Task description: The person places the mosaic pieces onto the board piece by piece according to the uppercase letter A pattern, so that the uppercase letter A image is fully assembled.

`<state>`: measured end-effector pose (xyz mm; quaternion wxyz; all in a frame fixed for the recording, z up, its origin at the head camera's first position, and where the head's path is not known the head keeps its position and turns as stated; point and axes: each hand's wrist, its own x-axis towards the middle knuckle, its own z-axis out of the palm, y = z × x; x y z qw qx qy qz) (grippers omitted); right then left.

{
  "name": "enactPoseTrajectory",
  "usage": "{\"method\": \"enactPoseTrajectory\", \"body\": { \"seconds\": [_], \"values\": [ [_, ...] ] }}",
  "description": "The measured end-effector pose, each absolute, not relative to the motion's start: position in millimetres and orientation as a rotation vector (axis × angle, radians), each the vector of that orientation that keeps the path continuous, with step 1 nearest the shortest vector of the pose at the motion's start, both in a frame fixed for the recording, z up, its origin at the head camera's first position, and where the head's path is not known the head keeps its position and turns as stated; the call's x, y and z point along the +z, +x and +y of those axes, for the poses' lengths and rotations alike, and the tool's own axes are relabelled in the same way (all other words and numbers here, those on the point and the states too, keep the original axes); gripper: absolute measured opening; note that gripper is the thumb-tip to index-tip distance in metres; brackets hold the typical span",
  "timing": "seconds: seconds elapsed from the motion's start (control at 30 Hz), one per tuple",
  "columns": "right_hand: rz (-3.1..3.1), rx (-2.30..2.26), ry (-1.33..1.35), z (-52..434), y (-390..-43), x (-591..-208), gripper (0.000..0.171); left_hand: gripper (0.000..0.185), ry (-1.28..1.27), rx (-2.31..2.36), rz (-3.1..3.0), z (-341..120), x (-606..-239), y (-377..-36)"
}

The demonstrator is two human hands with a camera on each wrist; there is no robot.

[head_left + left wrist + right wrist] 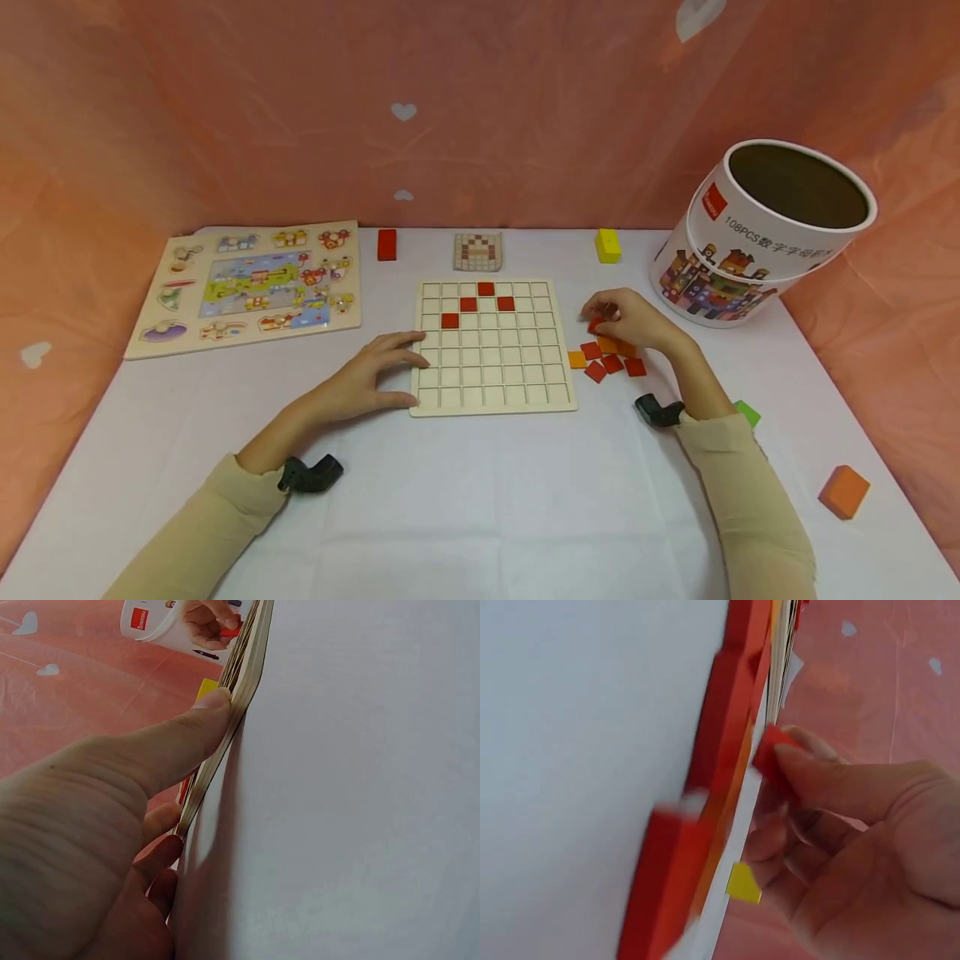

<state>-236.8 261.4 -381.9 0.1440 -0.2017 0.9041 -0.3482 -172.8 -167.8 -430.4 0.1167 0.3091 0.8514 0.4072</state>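
A cream grid board [491, 398] lies in the middle, with several red squares [450, 321] set in its upper cells. My left hand [375, 372] rests at the board's left side, fingers spread and fingertips on its edge. In the left wrist view the thumb [187, 735] presses along the board's rim. My right hand [630, 321] is over a loose pile of red and orange tiles [612, 364] right of the board. Between thumb and fingers it pinches a red tile [776, 757], plain in the right wrist view.
Behind the board lies a small pattern card [477, 252], between a red block [387, 245] and a yellow block [607, 247]. A picture puzzle [352, 292] lies left. A white bucket [705, 242] stands back right; green [747, 412] and orange [844, 492] blocks lie to the right.
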Motion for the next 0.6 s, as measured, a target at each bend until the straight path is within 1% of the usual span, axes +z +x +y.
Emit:
{"method": "enactPoseTrajectory", "body": {
  "seconds": [0.17,0.33,0.6],
  "values": [
    [2.567,-1.124,-0.653,239,-244,-380,0.016,0.043,0.897,1.198,2.489,-168,-428,-173],
    [2.473,-1.199,-0.761,199,-254,-374,0.016,0.043,0.923,1.210,2.490,-168,-428,-172],
    [2.312,-1.186,-0.953,138,-266,-368,0.016,0.044,0.956,1.207,2.503,-168,-430,-173]
  ]
}}
